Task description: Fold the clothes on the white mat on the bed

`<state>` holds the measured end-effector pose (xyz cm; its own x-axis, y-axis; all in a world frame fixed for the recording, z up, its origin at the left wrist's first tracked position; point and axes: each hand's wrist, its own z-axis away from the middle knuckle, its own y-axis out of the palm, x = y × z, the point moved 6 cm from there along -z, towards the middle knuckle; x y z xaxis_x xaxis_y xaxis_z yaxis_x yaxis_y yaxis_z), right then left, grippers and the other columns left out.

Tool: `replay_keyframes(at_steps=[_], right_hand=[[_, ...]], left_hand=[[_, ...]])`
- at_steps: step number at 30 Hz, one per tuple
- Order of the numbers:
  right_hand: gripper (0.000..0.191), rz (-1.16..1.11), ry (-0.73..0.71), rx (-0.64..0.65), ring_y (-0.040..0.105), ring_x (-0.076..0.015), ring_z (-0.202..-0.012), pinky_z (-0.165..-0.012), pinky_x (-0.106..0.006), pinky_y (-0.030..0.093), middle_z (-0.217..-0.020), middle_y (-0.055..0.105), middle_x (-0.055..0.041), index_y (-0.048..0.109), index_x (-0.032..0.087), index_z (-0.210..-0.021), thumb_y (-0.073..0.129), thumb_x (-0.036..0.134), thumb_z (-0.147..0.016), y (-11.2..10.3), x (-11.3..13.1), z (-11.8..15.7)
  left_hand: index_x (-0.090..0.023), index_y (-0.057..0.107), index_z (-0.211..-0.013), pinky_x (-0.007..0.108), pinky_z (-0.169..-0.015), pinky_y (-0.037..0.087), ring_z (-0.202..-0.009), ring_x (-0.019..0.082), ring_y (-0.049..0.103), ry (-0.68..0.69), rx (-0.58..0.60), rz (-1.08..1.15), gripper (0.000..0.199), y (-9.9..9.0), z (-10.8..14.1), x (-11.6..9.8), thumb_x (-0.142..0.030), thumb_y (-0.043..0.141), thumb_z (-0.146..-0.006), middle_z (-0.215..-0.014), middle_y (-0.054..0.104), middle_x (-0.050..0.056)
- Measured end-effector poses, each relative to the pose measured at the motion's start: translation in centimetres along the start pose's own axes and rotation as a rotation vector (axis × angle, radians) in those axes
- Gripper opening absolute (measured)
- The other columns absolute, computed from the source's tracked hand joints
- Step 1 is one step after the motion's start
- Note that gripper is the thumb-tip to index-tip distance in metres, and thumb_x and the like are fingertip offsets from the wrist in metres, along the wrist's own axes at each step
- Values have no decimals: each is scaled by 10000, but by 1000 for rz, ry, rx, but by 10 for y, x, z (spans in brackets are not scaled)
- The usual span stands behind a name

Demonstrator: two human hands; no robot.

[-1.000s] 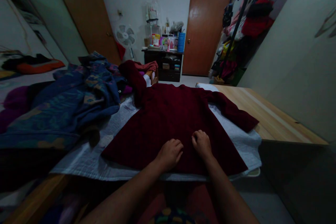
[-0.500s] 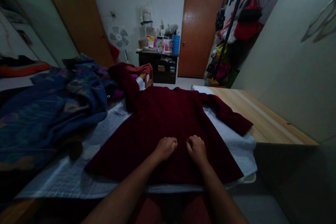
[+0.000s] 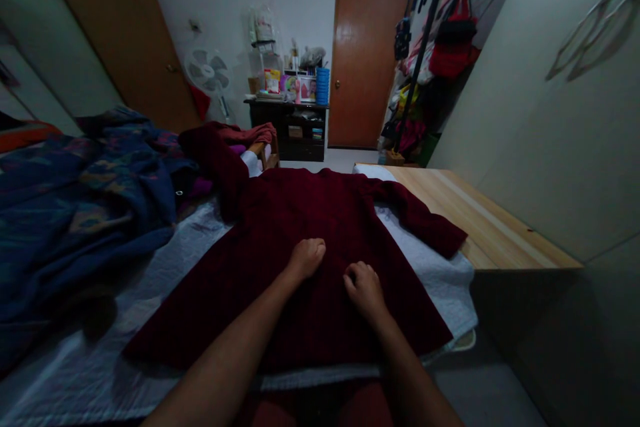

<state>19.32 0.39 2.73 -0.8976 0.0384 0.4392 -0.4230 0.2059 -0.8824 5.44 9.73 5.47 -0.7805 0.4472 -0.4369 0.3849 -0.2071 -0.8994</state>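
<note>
A dark red long-sleeved garment [image 3: 310, 207] lies spread on the bed, its wide hem toward me and its sleeves at the sides. My left hand [image 3: 307, 259] rests on the middle of it with the fingers curled in. Slightly nearer and to the right, my right hand [image 3: 364, 285] is also on the cloth, loosely curled, thumb near the fingers. Around both hands the fabric lies flat, with no bunched folds visible. My palms and the undersides of the fingers are hidden.
A heap of blue patterned cloth [image 3: 120, 180] covers the bed's left side. Beneath the garment is a white quilted sheet [image 3: 445, 287]. A wooden board [image 3: 460, 207] adjoins on the right. Farther back stand a fan [image 3: 207, 72], a black cabinet [image 3: 285, 130] and a door [image 3: 367, 60].
My left hand has slid a little farther up the garment, away from me. My right hand stays about where it was on the cloth. The view has turned slightly right.
</note>
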Motion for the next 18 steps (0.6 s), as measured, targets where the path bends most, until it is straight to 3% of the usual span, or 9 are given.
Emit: replay_keyframes(at_steps=[4, 8, 13, 18], right_hand=[[112, -223, -37, 23, 599, -157, -835, -797, -251, 426, -867, 658, -23, 630, 210, -823, 530, 166, -846, -23, -2, -7], [141, -270, -50, -108, 597, -175, -854, -821, -279, 444, -890, 652, -41, 637, 206, -845, 496, 212, -857, -60, -15, -18], [211, -50, -4, -225, 575, -217, -978, -936, -338, 407, -1002, 659, -95, 669, 175, -923, 472, 205, -852, -90, -41, -39], [401, 249, 213, -217, 426, -319, -1265, -1037, -433, 331, -1366, 507, -181, 614, 118, -1222, 465, 307, -902, -92, -70, -59]], left_hand=[[-197, 666, -786, 283, -724, 385, -778, 200, 636, -74, -38, -9, 353, 8, -5, 12, -194, 328, -888, -828, 706, 71], [-221, 671, -806, 260, -722, 376, -787, 175, 638, -76, -58, 16, 317, 16, -2, 18, -204, 363, -875, -850, 719, 32], [-230, 668, -821, 248, -732, 373, -818, 169, 633, -72, -76, 31, 329, 16, -3, 19, -253, 351, -906, -881, 721, 22], [-224, 664, -815, 261, -703, 357, -778, 181, 626, -88, -87, 10, 404, 18, -3, 22, -277, 283, -937, -848, 710, 40]])
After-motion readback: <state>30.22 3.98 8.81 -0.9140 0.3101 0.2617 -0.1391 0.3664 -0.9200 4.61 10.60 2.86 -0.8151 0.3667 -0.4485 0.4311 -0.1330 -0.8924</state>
